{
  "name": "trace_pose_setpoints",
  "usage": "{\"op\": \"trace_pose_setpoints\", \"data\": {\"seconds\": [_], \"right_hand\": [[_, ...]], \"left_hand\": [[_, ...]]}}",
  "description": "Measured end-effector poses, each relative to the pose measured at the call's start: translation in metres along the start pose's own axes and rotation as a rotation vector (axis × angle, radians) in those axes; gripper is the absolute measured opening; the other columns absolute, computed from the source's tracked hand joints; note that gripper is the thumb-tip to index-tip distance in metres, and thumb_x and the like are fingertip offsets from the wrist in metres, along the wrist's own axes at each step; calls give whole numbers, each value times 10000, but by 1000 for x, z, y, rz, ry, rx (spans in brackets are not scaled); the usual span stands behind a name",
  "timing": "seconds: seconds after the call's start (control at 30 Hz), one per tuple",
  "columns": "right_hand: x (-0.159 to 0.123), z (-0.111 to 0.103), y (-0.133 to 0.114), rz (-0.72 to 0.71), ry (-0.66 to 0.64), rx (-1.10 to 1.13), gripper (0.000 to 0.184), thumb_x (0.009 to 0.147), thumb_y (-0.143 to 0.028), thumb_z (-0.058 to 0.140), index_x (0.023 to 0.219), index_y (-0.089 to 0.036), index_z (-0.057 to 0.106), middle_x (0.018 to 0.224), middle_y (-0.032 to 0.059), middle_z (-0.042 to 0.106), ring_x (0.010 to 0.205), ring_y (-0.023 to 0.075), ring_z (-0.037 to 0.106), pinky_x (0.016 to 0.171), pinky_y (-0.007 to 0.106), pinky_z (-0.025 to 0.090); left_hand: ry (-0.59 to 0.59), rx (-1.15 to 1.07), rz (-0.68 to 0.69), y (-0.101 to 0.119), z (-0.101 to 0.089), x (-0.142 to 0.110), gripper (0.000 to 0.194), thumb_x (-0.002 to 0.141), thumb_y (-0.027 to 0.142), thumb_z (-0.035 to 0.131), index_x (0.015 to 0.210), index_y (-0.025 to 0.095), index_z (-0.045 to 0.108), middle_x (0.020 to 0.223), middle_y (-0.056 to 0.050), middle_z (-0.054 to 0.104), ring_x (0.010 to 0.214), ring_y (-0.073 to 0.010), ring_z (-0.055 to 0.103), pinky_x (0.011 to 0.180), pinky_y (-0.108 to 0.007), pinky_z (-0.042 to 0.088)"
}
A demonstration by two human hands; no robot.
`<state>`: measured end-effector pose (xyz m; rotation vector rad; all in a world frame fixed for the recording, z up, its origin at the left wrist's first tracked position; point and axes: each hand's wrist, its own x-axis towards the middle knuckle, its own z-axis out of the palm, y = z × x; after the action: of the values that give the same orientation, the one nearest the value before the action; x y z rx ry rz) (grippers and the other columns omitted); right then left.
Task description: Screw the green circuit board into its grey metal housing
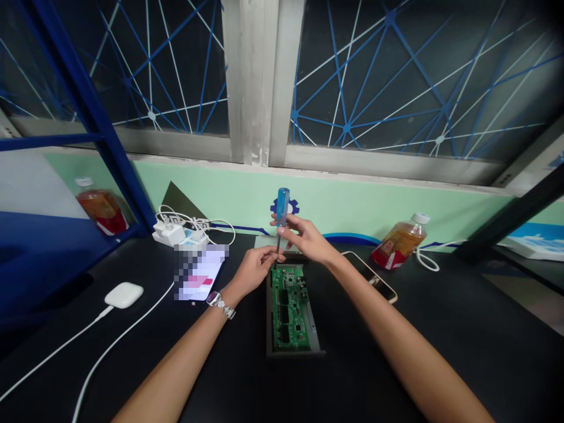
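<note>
A blue-handled screwdriver [282, 205] stands upright over the far left corner of a green circuit board [288, 305]. My right hand [304, 236] grips its handle low down, near the shaft. The fingers of my left hand [258, 267] are pinched around the lower shaft close to the tip. The tip meets the board's far left corner, but whether a screw sits under it is too small to tell. The board lies in a dark metal case [295, 354] on the black table. Behind my hands is a flat grey piece [263, 241], partly hidden.
Left of my hands lie a lit phone [202, 273], a white earbud case [124, 295] on a cable and a white power strip [180, 234]. On the right are another phone [385, 289], partly behind my forearm, and a drink bottle [400, 242] against the wall.
</note>
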<state>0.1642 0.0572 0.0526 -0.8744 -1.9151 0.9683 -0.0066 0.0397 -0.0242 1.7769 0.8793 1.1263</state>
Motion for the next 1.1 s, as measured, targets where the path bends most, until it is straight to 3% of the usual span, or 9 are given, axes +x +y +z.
{"op": "trace_pose_setpoints", "data": {"seconds": [0.07,0.17,0.4,0.53,0.67,0.73,0.83,0.93,1.1], "right_hand": [[1,-4,-3,-20,-58,75,347,895,-414,561,1167,-211,633,1174,94,651,1006,213,612,587,259,551],[3,-7,3,-40,-26,124,289,864,-411,611,1052,-200,671,1105,84,663,935,196,611,564,257,528],[12,-2,17,-75,227,70,325,703,-415,769,702,-192,533,722,-10,553,663,130,507,585,271,448],[10,7,12,-87,367,-57,417,696,-447,772,670,-212,428,635,-51,459,587,112,427,589,270,394],[4,12,4,-11,467,-262,428,718,-533,731,700,-217,443,599,-60,426,563,119,414,588,277,379],[2,8,-1,-32,402,-300,380,739,-533,712,772,-212,511,665,-33,504,623,139,473,631,294,410],[3,-6,-7,-58,105,-187,315,825,-466,639,990,-200,602,889,38,632,763,171,551,654,303,454],[5,-21,-10,-21,-129,-52,267,882,-412,566,1010,-194,652,1043,71,655,822,181,574,570,277,466],[11,-32,-11,-19,-153,-57,214,826,-389,650,889,-188,690,898,52,662,718,159,559,500,261,470]], "left_hand": [[-12,-3,1,-1,-1,0,265,936,284,521,1087,129,674,1001,-103,749,960,-232,698,892,-351,520],[-5,14,10,-5,1,-1,267,940,284,514,1091,129,670,1005,-104,745,965,-226,696,895,-346,517],[128,110,66,-6,13,-3,232,902,319,584,1043,163,683,1019,-82,741,924,-213,704,869,-317,536],[155,148,48,-6,16,-4,232,931,306,532,1041,172,686,994,-75,755,914,-218,716,850,-318,544],[147,151,53,-6,16,-5,243,949,296,492,1042,165,675,970,-76,760,908,-216,720,843,-310,541],[131,155,62,-5,14,-6,245,952,300,485,1025,166,677,958,-73,761,907,-217,718,837,-305,537],[104,144,52,-4,12,-6,255,953,312,481,1030,168,677,955,-70,762,914,-222,713,824,-302,533],[91,130,46,-4,10,-6,261,956,316,473,1027,169,676,943,-64,761,911,-221,709,823,-303,529],[70,134,60,-4,9,-6,264,958,322,467,1008,172,679,954,-58,759,915,-220,704,842,-315,521]]}}
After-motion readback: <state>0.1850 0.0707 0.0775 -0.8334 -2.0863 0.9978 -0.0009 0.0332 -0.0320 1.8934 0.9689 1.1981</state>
